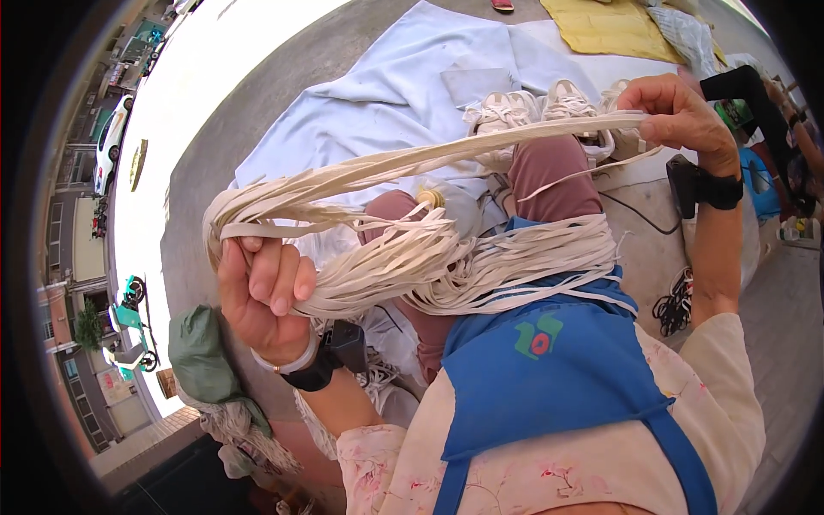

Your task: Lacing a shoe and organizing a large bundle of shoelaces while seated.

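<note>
A thick bundle of long, flat, cream shoelaces (pixel 378 268) hangs over my left hand (pixel 268 287), whose fingers are closed round it. Part of the bundle lies across my lap, over the blue apron (pixel 549 378). From the left hand, a stretched group of laces runs up to the right, and my right hand (pixel 687 116) pinches its far end between thumb and fingers. One loose lace droops below that stretch. Just beyond it, partly covered by the stretched laces, stand several pale sneakers (pixel 499 113).
A light blue cloth (pixel 378 103) covers the ground ahead, with a yellow sheet (pixel 601 27) at the far right. A dark green bag (pixel 202 354) sits at the left beside a heap of pale laces (pixel 245 433). Black cords (pixel 674 302) lie at the right. Another person's arm (pixel 745 90) shows at the far right.
</note>
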{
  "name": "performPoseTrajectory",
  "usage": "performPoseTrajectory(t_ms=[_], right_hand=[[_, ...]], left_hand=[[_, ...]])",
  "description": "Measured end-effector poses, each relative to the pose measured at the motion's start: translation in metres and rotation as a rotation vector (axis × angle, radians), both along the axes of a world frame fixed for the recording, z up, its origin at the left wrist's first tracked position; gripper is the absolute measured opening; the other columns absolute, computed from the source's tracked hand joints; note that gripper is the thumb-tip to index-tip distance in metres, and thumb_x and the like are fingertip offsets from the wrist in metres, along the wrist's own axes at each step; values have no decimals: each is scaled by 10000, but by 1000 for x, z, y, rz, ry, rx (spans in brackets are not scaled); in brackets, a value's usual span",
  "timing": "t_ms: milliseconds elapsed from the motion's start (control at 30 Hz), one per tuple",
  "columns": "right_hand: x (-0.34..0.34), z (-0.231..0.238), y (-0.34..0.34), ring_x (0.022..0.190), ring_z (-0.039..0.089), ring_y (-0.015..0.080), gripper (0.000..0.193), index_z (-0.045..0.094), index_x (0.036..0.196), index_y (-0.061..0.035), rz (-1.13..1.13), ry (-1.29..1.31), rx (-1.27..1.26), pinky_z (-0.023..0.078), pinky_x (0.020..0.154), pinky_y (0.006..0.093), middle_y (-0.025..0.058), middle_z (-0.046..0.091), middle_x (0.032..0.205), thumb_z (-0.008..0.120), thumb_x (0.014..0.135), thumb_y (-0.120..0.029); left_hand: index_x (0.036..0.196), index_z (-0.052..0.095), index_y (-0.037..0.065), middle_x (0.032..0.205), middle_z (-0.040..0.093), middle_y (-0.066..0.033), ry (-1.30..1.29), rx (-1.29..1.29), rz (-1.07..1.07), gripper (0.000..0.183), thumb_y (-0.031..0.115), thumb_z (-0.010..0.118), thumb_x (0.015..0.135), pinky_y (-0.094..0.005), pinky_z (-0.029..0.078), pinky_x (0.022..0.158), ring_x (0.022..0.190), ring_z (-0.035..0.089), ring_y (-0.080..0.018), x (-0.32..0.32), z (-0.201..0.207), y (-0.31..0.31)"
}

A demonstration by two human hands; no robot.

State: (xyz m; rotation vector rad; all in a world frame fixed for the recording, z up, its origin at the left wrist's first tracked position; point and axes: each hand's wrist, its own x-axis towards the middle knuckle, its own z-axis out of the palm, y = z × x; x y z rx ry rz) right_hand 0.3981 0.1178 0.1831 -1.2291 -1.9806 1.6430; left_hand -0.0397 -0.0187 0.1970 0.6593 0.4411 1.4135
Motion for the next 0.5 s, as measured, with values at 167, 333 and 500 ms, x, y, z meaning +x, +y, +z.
performPoseTrajectory(t_ms=[167,333,500], right_hand=[[19,10,-8,549,372,-21,260,656,936,-57,-120,-62,201,268,459,147,-83,508,677,687,789,-270],[34,8,-5,605,417,14,201,654,918,-21,-111,-161,301,330,509,177,-46,548,708,624,852,-209],[38,21,-8,674,458,42,200,646,906,0,-90,-198,357,382,597,193,-28,559,731,630,841,-189]], left_hand=[[997,539,14,575,427,28,116,-73,55,311,267,358,1005,-303,439,540,453,416,-101,-3,-11,1],[950,562,39,563,419,38,135,-161,89,301,268,373,1002,-296,436,533,442,404,-94,0,-15,6],[963,567,65,551,418,47,258,-221,178,263,266,400,994,-292,432,528,436,414,-91,-5,-14,8]])
